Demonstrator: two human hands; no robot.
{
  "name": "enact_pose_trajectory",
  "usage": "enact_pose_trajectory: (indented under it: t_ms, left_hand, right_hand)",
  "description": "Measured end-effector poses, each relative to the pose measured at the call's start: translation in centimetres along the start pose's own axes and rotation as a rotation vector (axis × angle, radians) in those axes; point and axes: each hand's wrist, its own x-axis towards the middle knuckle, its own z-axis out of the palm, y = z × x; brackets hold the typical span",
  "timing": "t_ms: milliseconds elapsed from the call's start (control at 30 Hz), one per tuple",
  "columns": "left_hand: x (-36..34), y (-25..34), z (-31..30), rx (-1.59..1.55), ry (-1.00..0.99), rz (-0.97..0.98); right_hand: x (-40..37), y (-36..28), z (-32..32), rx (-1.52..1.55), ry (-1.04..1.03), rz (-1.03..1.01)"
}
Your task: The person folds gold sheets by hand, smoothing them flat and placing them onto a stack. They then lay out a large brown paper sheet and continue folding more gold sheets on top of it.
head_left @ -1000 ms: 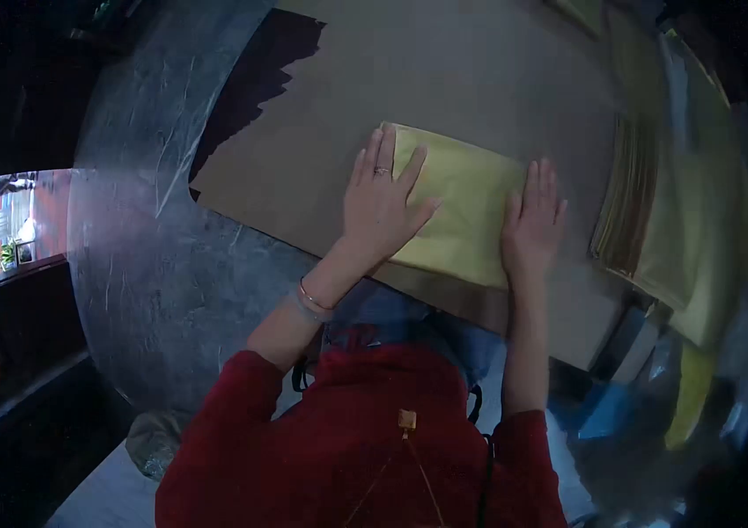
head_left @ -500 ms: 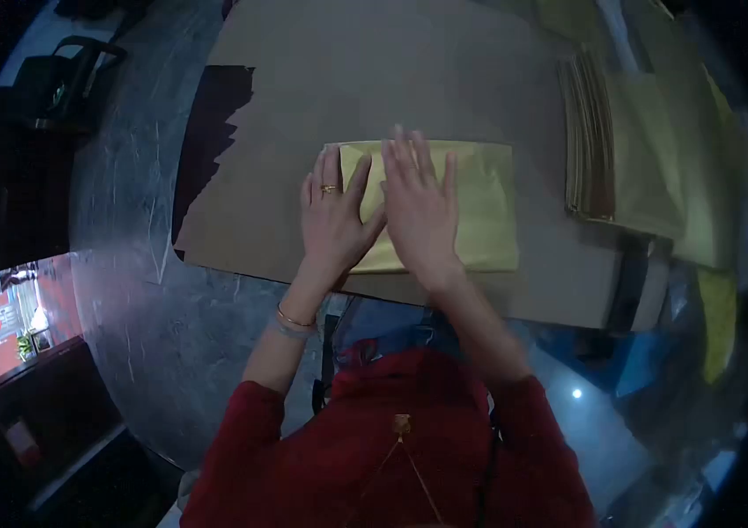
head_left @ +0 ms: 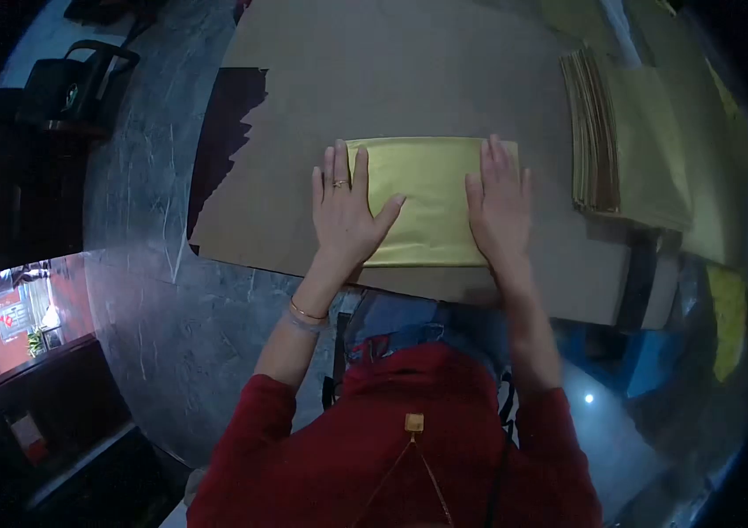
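A flat yellow rectangular piece [head_left: 431, 198], smooth and slightly shiny, lies on a brown cardboard sheet [head_left: 374, 79]. My left hand [head_left: 346, 216] rests flat over its left edge, fingers spread and the thumb reaching inward; a ring and bracelets show on this side. Over the right edge lies my right hand [head_left: 501, 207], palm down with the thumb apart from the fingers. Neither hand grips anything. Parts of both side edges are hidden under the hands.
A stack of folded brown and yellow pieces [head_left: 594, 132] stands right of the hands, beside larger yellow sheets [head_left: 655, 150]. A dark torn patch [head_left: 228, 132] marks the cardboard's left side. A black object with a handle [head_left: 70, 88] is at the upper left.
My right hand has moved right, from the middle of the yellow piece to its right edge. My left hand stays near the left edge. The piece looks smoother, and the view has shifted slightly.
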Motion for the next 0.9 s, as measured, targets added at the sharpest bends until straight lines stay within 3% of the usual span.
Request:
enact_pose_trajectory:
  t_ms: [233,333,400,467,567,667,900]
  left_hand:
    - [0.0,0.5,0.2,0.0,-0.036,-0.051]
    - [0.0,0.2,0.3,0.013,-0.039,-0.039]
    - [-0.1,0.1,0.7,0.047,-0.056,-0.04]
    - [-0.4,-1.4,1.5,0.208,-0.062,0.065]
    - [-0.2,-2.5,2.5,0.148,-0.04,0.079]
    - [-0.9,-2.0,1.8,0.132,-0.004,0.11]
    - [-0.4,-0.9,1.5,0.026,0.0,0.009]
  right_hand:
    - [-0.9,3.5,-0.2,-0.25,0.012,0.144]
    - [-0.7,-2.0,-1.5,-0.103,0.116,0.099]
    - [-0.7,-7.2,-0.2,-0.119,0.075,-0.075]
    - [-0.7,-11.4,3.5,0.102,0.071,-0.172]
    - [-0.8,-14.5,3.8,0.337,0.098,-0.141]
    - [-1.2,-12.8,3.7,0.473,0.092,-0.12]
    - [-2.6,-10.4,3.0,0.208,0.1,-0.098]
